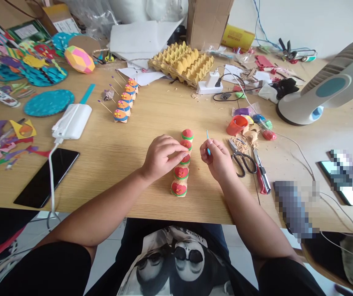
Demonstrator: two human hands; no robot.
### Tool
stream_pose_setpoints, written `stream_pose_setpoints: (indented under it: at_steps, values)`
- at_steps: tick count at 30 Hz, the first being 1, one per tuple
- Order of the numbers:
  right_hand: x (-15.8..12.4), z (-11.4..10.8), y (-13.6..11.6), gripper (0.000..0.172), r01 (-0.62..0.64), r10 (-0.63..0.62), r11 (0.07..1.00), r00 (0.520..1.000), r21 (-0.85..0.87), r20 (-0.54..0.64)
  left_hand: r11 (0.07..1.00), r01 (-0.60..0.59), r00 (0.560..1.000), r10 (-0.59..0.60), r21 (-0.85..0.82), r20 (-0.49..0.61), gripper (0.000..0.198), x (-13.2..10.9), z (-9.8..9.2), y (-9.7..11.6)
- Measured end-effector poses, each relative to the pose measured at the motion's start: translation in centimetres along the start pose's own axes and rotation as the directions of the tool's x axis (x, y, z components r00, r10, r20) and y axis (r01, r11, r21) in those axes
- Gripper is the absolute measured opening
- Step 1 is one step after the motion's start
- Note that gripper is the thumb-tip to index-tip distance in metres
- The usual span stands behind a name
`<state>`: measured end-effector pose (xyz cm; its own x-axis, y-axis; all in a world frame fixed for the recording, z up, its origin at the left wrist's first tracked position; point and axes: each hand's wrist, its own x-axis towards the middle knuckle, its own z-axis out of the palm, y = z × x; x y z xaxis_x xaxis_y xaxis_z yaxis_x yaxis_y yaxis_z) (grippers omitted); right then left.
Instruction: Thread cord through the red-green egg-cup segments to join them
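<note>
A row of painted egg-carton cups (182, 166), red and green with faces, lies on the wooden table (127, 139) in front of me like a caterpillar. My left hand (161, 155) rests on the middle of the row, its fingers curled against a cup. To the right of the row, my right hand (216, 158) pinches a thin blue stick (207, 142) that points upward. A second caterpillar of orange and blue cups (126, 101) with sticks poking out lies further back on the left.
Scissors (241, 158) and a red craft knife (261, 174) lie right of my hand. An orange cup (236, 124), a yellow egg carton (182, 61), a fan (327, 86), a black phone (47, 176), a white power bank (73, 120) and paper crafts surround the work.
</note>
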<state>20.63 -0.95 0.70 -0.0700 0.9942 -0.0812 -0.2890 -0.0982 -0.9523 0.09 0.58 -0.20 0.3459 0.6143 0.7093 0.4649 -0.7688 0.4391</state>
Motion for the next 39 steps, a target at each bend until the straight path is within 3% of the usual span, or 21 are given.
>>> stream_pose_setpoints:
  at_steps: [5, 9, 12, 16, 22, 26, 30, 39]
  values:
    - [-0.1, 0.1, -0.2, 0.015, -0.143, 0.136, 0.981, 0.989, 0.128, 0.063, 1.000, -0.022, 1.000, 0.022, 0.001, -0.016, 0.009, 0.0, 0.0, 0.1]
    - [0.0, 0.0, -0.3, 0.010, -0.213, 0.198, 0.958, 0.976, 0.191, 0.096, 1.000, -0.004, 1.000, 0.004, -0.003, 0.007, 0.013, 0.0, 0.0, 0.1]
    - [0.0, 0.1, -0.4, 0.011, -0.243, 0.223, 0.942, 0.969, 0.231, 0.110, 1.000, -0.002, 1.000, 0.002, -0.030, 0.001, 0.015, 0.1, -0.1, 0.2]
    - [0.0, 0.2, -0.5, 0.025, -0.279, 0.260, 0.925, 0.960, 0.258, 0.104, 0.997, 0.030, 1.000, -0.030, -0.073, -0.002, 0.022, 0.2, -0.3, 0.4]
    - [0.0, 0.2, -0.2, 0.037, -0.260, 0.249, 0.943, 0.965, 0.206, 0.082, 0.995, 0.054, 0.999, -0.054, -0.078, -0.001, 0.022, 0.2, -0.2, 0.3]
    - [-0.3, 0.4, 0.3, 0.035, -0.184, 0.180, 0.982, 0.980, 0.041, 0.090, 0.999, 0.025, 0.999, -0.026, -0.040, -0.020, 0.011, 0.1, 0.0, 0.2]
    - [-0.7, 0.7, 0.6, 0.036, -0.117, 0.137, 0.987, 0.974, -0.114, 0.180, 0.999, -0.036, 0.999, 0.036, 0.007, -0.031, 0.006, 0.0, 0.0, 0.0]
    - [-0.7, 0.7, 1.0, 0.034, -0.057, 0.080, 0.989, 0.982, -0.138, 0.170, 0.998, -0.051, 0.999, 0.051, 0.047, -0.004, 0.009, -0.2, 0.2, -0.1]
